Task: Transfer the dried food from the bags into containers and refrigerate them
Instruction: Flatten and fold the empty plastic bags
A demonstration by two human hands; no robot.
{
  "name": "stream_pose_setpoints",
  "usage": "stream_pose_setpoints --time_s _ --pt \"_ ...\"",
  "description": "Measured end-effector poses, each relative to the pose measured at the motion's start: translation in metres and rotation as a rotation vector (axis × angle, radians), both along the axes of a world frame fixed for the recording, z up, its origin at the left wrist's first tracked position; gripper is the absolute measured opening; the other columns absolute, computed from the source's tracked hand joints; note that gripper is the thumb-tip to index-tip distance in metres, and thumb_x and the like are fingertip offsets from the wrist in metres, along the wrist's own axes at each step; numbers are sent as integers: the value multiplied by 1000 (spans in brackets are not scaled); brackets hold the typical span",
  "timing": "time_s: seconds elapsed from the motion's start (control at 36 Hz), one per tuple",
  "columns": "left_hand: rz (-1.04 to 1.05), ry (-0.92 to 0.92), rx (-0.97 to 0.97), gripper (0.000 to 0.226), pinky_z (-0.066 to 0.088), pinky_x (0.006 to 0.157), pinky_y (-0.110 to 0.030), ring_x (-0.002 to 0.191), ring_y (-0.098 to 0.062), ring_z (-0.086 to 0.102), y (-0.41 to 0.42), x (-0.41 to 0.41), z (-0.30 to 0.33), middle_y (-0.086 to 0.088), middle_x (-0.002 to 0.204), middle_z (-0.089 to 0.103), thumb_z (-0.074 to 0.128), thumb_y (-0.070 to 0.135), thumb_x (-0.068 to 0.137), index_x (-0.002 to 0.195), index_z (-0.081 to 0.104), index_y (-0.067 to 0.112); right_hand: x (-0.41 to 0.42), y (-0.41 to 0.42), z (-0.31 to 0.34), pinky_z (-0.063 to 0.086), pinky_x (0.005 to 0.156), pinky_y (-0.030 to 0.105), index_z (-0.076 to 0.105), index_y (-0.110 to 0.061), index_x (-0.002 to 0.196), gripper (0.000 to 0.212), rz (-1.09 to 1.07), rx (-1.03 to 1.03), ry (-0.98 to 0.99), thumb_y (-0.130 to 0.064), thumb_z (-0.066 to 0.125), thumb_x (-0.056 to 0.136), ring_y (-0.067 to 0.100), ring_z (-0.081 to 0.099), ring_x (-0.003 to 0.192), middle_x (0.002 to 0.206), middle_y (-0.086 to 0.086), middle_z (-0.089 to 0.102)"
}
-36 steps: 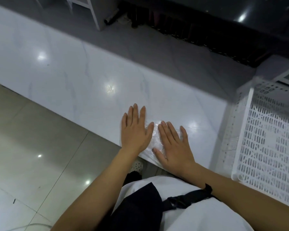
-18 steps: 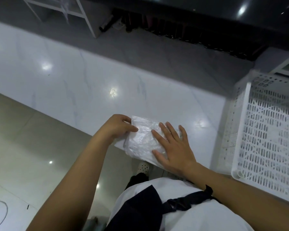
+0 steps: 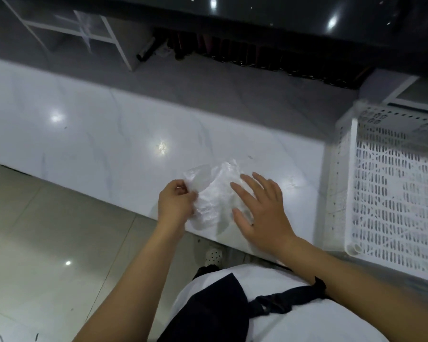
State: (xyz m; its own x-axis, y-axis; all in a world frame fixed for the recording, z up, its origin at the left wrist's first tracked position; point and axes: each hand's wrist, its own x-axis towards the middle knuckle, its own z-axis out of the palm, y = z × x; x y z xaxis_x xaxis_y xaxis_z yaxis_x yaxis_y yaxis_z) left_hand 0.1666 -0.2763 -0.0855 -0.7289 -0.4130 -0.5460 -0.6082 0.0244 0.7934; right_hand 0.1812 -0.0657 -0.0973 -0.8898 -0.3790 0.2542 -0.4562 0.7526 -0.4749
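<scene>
The bag (image 3: 214,193) is thin, clear plastic film, crinkled and faintly shiny, lying on a table (image 3: 97,144) whose white, grey-veined top looks like polished marble, smooth and glossy enough to mirror the ceiling lights. Beside it the basket (image 3: 391,193) is white rigid plastic pierced with slots, matt in finish. The floor (image 3: 47,230) is pale glossy tile, and the person's white top (image 3: 307,322) and dark apron (image 3: 220,312) are matt cloth.
</scene>
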Motion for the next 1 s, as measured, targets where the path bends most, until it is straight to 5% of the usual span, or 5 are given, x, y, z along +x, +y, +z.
stream_pose_setpoints --time_s 0.11,0.28,0.56,0.86,1.0 --pt "85 47 67 25 61 73 -46 84 -26 71 18 8 -5 -4 93 71 67 0 82 96 62 20 6 -10 -1 18 117 61 45 -24 149 59 96 213 -102 -48 44 95 30 26 149 160 6 36" --pt "-117 111 28 17 50 52 -16 62 -6 69 21 15 -7 10 68 71 70 2 82 91 68 17 11 -7 -25 -11 118 57 6 -42 158 70 159 442 -353 -69 17 94 19 -14 154 168 -6 -2" --pt "-635 380 -262 34 47 105 -33 125 -11 53 1 11 -15 5 137 55 60 13 97 127 67 24 12 -8 -29 -10 119 56 11 -43 156 68 114 393 -354 -70 19 94 12 -16 152 168 -9 2" --pt "-1195 556 -729 47 23 121 -51 149 -35 28 7 33 -44 -6 158 39 56 11 98 145 52 16 26 7 -21 38 114 45 65 -10 123 31 -281 -344 -385 -12 60 92 12 39 139 149 3 46" --pt "-1283 473 -894 63 1 125 -45 155 -24 -1 11 42 -47 0 168 9 27 52 101 158 24 25 27 -2 -4 37 109 57 65 -7 122 36 -223 -108 54 -21 54 91 34 44 135 137 15 55"
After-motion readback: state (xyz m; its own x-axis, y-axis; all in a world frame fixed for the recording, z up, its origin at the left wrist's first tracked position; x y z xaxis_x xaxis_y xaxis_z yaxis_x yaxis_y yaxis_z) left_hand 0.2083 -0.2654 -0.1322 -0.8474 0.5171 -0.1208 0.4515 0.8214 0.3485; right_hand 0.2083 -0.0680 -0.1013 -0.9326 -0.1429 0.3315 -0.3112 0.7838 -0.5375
